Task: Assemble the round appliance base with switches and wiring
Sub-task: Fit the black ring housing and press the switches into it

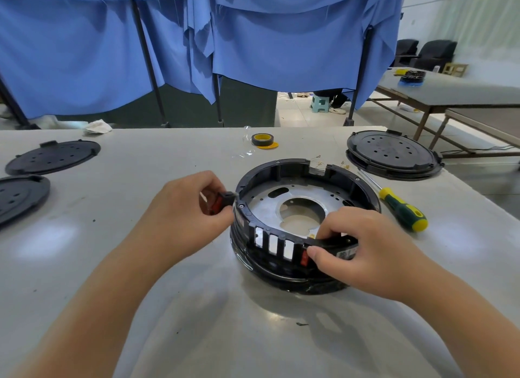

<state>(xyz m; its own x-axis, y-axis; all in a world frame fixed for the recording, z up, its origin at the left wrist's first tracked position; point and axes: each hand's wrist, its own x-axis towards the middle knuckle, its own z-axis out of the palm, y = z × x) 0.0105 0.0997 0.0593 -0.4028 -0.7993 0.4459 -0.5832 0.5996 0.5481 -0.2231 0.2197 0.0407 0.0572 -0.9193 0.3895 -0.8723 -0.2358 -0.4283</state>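
A round black appliance base [295, 169] with a silver metal plate [264, 206] inside stands on the grey table [140, 265]. My left hand [188, 208] pinches a black and red rocker switch [222, 203] just outside the base's left rim. My right hand [365, 248] grips the base's near wall, its thumb pressing a red switch [304, 258] seated in a slot. Several empty rectangular slots [273, 241] show to the left of that switch. Thin wires with ring terminals [318, 161] lie at the far notch.
A green and yellow screwdriver [402, 208] lies right of the base. A black round cover [391, 155] sits at the far right, two more covers [53, 156] at the left. A roll of tape [263, 139] lies behind. Blue curtains [197, 39] hang beyond the table.
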